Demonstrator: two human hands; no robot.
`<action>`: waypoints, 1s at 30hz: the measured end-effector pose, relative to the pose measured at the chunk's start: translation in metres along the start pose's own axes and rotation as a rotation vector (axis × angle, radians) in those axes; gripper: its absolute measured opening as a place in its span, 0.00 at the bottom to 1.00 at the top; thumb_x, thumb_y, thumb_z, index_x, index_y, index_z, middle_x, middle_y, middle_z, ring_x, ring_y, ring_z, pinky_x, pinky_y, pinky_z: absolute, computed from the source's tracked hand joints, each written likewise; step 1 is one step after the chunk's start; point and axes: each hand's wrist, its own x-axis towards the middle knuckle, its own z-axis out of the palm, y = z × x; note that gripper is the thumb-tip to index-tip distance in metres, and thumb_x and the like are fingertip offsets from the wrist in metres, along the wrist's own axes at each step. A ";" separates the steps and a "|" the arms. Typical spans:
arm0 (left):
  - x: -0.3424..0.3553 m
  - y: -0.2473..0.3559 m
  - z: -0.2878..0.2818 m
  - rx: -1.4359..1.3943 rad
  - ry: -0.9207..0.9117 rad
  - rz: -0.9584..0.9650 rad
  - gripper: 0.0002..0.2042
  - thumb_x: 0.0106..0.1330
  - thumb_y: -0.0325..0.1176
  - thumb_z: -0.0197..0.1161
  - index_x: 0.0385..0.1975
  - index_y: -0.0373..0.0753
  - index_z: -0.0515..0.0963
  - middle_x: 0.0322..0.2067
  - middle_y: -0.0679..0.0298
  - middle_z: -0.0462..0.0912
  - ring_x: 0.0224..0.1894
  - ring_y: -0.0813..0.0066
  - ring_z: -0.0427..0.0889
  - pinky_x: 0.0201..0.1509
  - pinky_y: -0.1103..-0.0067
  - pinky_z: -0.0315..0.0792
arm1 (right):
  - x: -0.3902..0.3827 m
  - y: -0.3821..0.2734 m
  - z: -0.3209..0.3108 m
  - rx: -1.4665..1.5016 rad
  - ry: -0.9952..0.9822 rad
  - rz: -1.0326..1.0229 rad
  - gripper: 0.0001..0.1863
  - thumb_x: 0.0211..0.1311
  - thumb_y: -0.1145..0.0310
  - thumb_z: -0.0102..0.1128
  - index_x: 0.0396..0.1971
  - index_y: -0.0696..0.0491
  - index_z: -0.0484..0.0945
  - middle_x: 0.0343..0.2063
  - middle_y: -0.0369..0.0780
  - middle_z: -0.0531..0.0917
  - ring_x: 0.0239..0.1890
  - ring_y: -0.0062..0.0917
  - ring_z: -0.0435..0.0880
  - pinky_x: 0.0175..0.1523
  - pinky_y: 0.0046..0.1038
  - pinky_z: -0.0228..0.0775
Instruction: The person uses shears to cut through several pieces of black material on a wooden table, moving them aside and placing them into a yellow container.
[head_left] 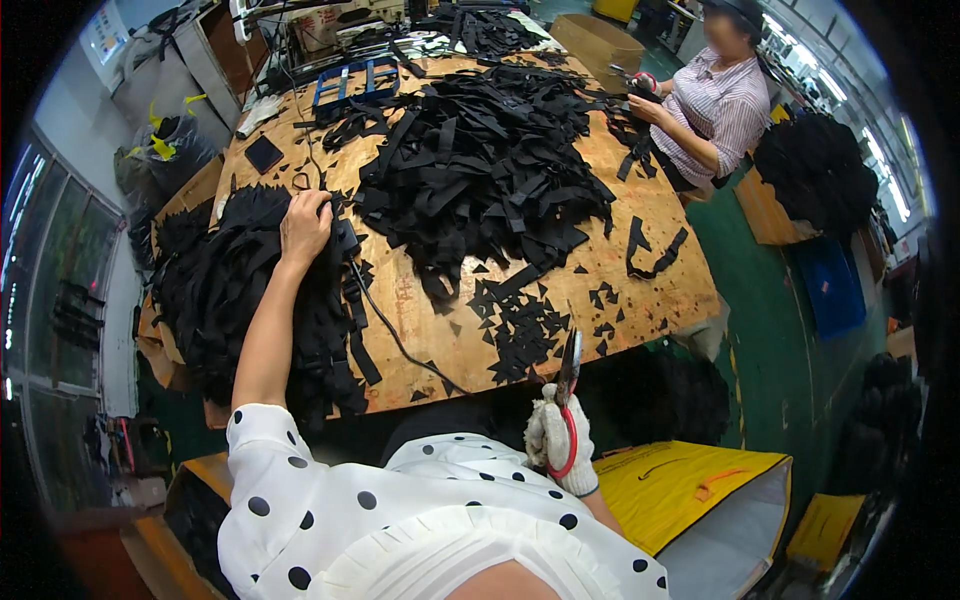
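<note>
Black straps (470, 150) cover much of the wooden table (660, 300), the widest thing within the person's reach. Most lie loose in a broad heap across the middle of the tabletop; a second lot makes a thick bundle (240, 270) along the table's left side, draping toward the person.

The person's bare left hand (305, 225) is at the inner edge of that bundle, its fingers bent and drawn together rather than spread; whether they pinch a strap cannot be told. The right hand (546, 435), in a white knitted glove, is closed around the red handles of a pair of scissors (571, 440), the blades pointing up near the table's front edge, away from the bundle.

The step in hand seems to be singling out a strap for trimming, with the cutter held ready. The next move would call for a clear grip on one strap, then bringing its end and the blades together, fingers well clear.

Smallest of all, dark triangular offcuts (520, 325) are scattered over the wood beyond the blades.
</note>
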 end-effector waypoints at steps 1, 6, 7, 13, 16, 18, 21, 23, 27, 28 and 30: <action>0.001 0.005 -0.001 -0.025 -0.010 0.003 0.07 0.56 0.29 0.58 0.34 0.39 0.77 0.36 0.60 0.78 0.43 0.60 0.76 0.46 0.70 0.70 | 0.001 0.002 -0.001 0.022 -0.004 -0.013 0.15 0.62 0.68 0.51 0.47 0.55 0.66 0.14 0.35 0.72 0.10 0.17 0.69 0.13 0.20 0.58; 0.006 0.049 0.008 -0.118 0.029 0.077 0.06 0.56 0.29 0.58 0.33 0.39 0.77 0.35 0.60 0.78 0.41 0.61 0.77 0.45 0.71 0.71 | -0.001 0.003 -0.003 0.047 0.004 -0.041 0.15 0.62 0.68 0.51 0.47 0.55 0.66 0.14 0.35 0.71 0.10 0.18 0.68 0.13 0.20 0.57; 0.007 0.062 0.011 -0.169 0.039 0.105 0.06 0.56 0.28 0.58 0.33 0.39 0.77 0.35 0.60 0.79 0.41 0.61 0.77 0.44 0.72 0.72 | -0.001 0.003 -0.003 0.045 0.009 -0.049 0.15 0.62 0.68 0.50 0.47 0.55 0.66 0.14 0.35 0.71 0.09 0.18 0.67 0.12 0.20 0.57; 0.001 0.158 0.069 -0.343 -0.088 0.289 0.11 0.51 0.31 0.63 0.36 0.43 0.77 0.39 0.61 0.77 0.41 0.61 0.77 0.42 0.72 0.74 | -0.002 0.000 -0.004 0.058 0.010 -0.047 0.14 0.62 0.68 0.50 0.46 0.55 0.66 0.14 0.35 0.72 0.10 0.18 0.68 0.12 0.21 0.57; 0.003 0.198 0.101 -0.172 -0.313 0.286 0.28 0.48 0.35 0.68 0.53 0.49 0.68 0.56 0.55 0.64 0.53 0.56 0.69 0.49 0.65 0.70 | -0.002 0.004 -0.007 0.040 0.048 -0.039 0.14 0.62 0.68 0.50 0.46 0.56 0.67 0.14 0.36 0.72 0.10 0.18 0.68 0.13 0.20 0.58; 0.007 0.215 0.124 -0.010 -0.449 0.234 0.39 0.45 0.38 0.71 0.61 0.55 0.59 0.64 0.55 0.51 0.59 0.54 0.61 0.52 0.59 0.65 | -0.004 0.003 -0.009 -0.014 0.069 -0.052 0.14 0.61 0.68 0.50 0.46 0.56 0.65 0.14 0.36 0.72 0.10 0.18 0.68 0.15 0.21 0.60; 0.010 0.217 0.168 0.090 -0.452 0.122 0.40 0.46 0.33 0.68 0.62 0.62 0.57 0.65 0.55 0.48 0.54 0.51 0.64 0.49 0.57 0.67 | -0.006 0.008 -0.014 0.020 0.092 -0.060 0.14 0.61 0.69 0.50 0.45 0.56 0.65 0.14 0.35 0.70 0.10 0.18 0.67 0.14 0.21 0.60; 0.015 0.213 0.181 0.114 -0.381 0.144 0.38 0.51 0.26 0.61 0.63 0.64 0.56 0.65 0.54 0.50 0.49 0.52 0.67 0.46 0.60 0.71 | -0.010 0.003 -0.013 0.095 0.112 -0.001 0.13 0.61 0.69 0.49 0.45 0.55 0.64 0.13 0.35 0.68 0.09 0.18 0.66 0.13 0.21 0.58; 0.036 0.214 0.179 0.040 -0.379 0.153 0.30 0.56 0.22 0.50 0.60 0.60 0.61 0.52 0.57 0.65 0.41 0.57 0.74 0.40 0.70 0.76 | -0.012 0.004 -0.018 0.134 0.137 0.007 0.13 0.61 0.69 0.49 0.44 0.54 0.64 0.14 0.35 0.69 0.10 0.18 0.66 0.12 0.21 0.57; 0.042 0.204 0.181 0.010 -0.378 0.192 0.23 0.56 0.24 0.51 0.53 0.55 0.67 0.46 0.58 0.67 0.40 0.57 0.75 0.40 0.69 0.76 | -0.013 0.003 -0.017 0.141 0.123 0.023 0.13 0.61 0.69 0.49 0.44 0.54 0.64 0.14 0.35 0.68 0.10 0.18 0.66 0.12 0.21 0.57; 0.049 0.195 0.180 -0.083 -0.371 0.197 0.09 0.56 0.25 0.52 0.36 0.41 0.75 0.37 0.57 0.71 0.40 0.56 0.76 0.43 0.67 0.74 | -0.013 -0.001 -0.015 0.144 0.096 0.019 0.13 0.61 0.68 0.49 0.45 0.53 0.64 0.13 0.34 0.68 0.09 0.18 0.66 0.12 0.21 0.58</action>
